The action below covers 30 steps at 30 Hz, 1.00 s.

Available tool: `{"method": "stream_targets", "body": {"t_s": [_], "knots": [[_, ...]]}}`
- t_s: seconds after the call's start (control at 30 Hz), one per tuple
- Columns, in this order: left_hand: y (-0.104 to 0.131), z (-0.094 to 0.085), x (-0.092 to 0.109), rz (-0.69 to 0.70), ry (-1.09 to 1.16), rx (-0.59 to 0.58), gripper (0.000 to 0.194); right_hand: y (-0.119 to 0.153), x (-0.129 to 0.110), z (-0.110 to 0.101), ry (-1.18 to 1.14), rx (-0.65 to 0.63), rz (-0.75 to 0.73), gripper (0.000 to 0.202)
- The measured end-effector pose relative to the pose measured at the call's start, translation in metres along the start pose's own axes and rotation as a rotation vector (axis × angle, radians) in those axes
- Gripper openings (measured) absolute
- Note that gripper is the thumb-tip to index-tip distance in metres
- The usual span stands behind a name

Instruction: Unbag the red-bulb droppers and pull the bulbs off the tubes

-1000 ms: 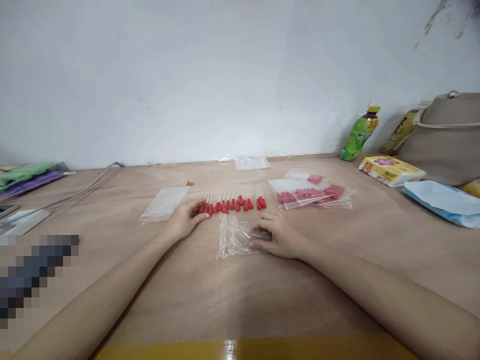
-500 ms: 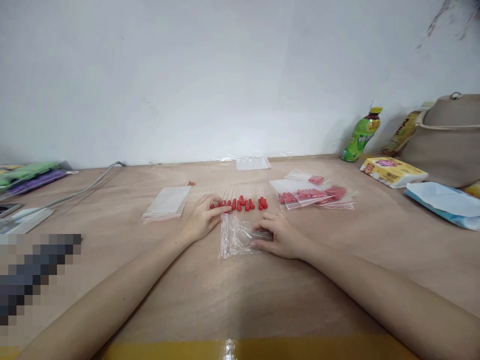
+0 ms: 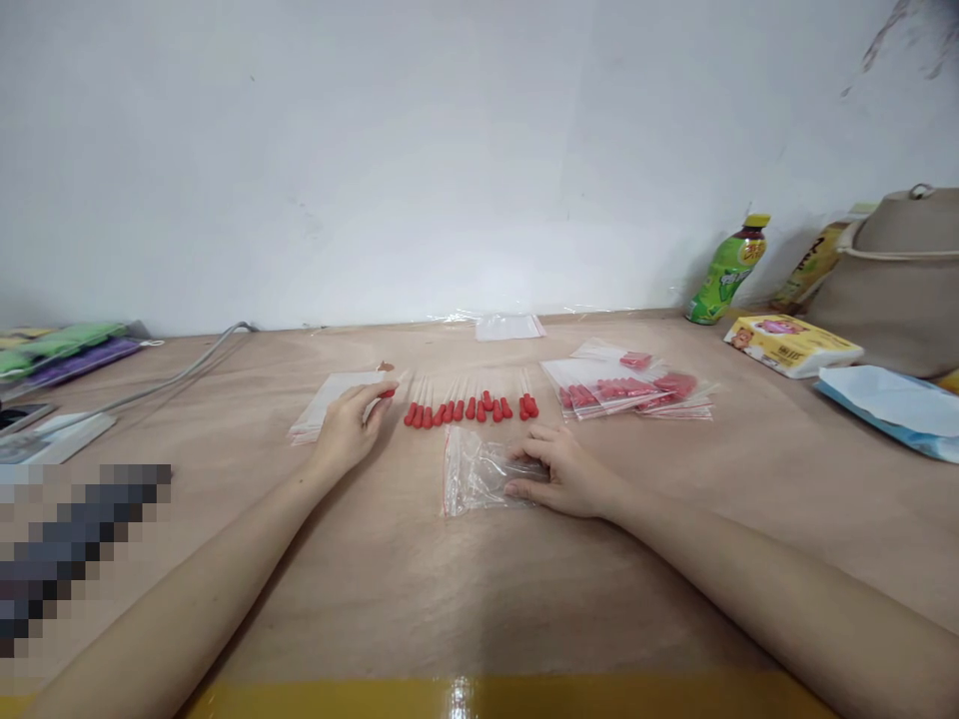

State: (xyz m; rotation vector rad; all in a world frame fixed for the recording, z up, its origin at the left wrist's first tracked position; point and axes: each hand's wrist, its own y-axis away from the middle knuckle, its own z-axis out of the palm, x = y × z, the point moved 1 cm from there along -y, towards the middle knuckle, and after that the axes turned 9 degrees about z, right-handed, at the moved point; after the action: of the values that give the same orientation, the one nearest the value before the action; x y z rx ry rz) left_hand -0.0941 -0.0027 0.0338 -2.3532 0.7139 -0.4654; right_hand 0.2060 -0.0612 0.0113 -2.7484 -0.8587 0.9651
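Between the thumb and fingertips of my left hand (image 3: 349,424) is a dropper (image 3: 388,389) with a red rubber bulb and a thin clear tube. The hand is closed on it, just left of a row of similar droppers (image 3: 450,410) lying side by side, bulbs toward me. My right hand (image 3: 565,471) rests on the table with curled fingers on the right end of a clear zip bag (image 3: 479,469). That bag lies flat, its red-lined edge to the left, and nothing shows inside it. Part of it is hidden under my fingers.
Filled bags (image 3: 629,387) with red bulbs lie overlapped at the right. A stack of flat bags (image 3: 322,401) sits behind my left hand; another bag pile (image 3: 510,327) is by the wall. A green bottle (image 3: 728,270), tissue pack (image 3: 792,345) and grey cable (image 3: 187,374) flank the area.
My left hand has moved left from the row of droppers and now holds one by its red bulb. More of the row shows. My right hand stays on the bag.
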Motion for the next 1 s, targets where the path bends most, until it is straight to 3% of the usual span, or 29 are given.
{"method": "stream_targets", "body": {"t_s": [0.17, 0.27, 0.4, 0.5, 0.6, 0.67, 0.73, 0.83, 1.0], "knots": [[0.008, 0.004, 0.001, -0.013, 0.041, -0.204, 0.029, 0.001, -0.001, 0.0, 0.0, 0.001, -0.001, 0.028], [0.01, 0.008, 0.006, -0.039, 0.096, -0.244, 0.027, 0.001, -0.001, -0.001, -0.001, -0.002, 0.002, 0.028], [0.01, 0.009, 0.008, -0.098, 0.151, -0.244, 0.029, 0.0, -0.001, 0.0, -0.005, -0.004, 0.0, 0.029], [0.01, 0.006, 0.014, -0.058, 0.101, -0.204, 0.034, 0.0, -0.001, 0.001, 0.0, 0.004, -0.009, 0.029], [0.008, 0.001, 0.031, 0.018, 0.06, -0.072, 0.03, 0.001, -0.001, 0.001, 0.008, 0.01, -0.021, 0.028], [0.007, -0.003, 0.05, 0.075, 0.109, -0.044, 0.025, 0.001, -0.001, 0.0, 0.016, 0.024, -0.035, 0.03], [0.008, -0.005, 0.071, 0.175, 0.188, -0.151, 0.027, 0.002, -0.002, 0.0, 0.021, 0.042, -0.064, 0.032], [0.01, -0.004, 0.098, 0.362, 0.24, -0.404, 0.042, 0.001, -0.004, -0.002, 0.021, 0.043, -0.146, 0.035], [0.015, -0.002, 0.107, 0.466, 0.178, -0.664, 0.06, 0.0, -0.005, -0.003, 0.109, -0.059, -0.209, 0.048]]}}
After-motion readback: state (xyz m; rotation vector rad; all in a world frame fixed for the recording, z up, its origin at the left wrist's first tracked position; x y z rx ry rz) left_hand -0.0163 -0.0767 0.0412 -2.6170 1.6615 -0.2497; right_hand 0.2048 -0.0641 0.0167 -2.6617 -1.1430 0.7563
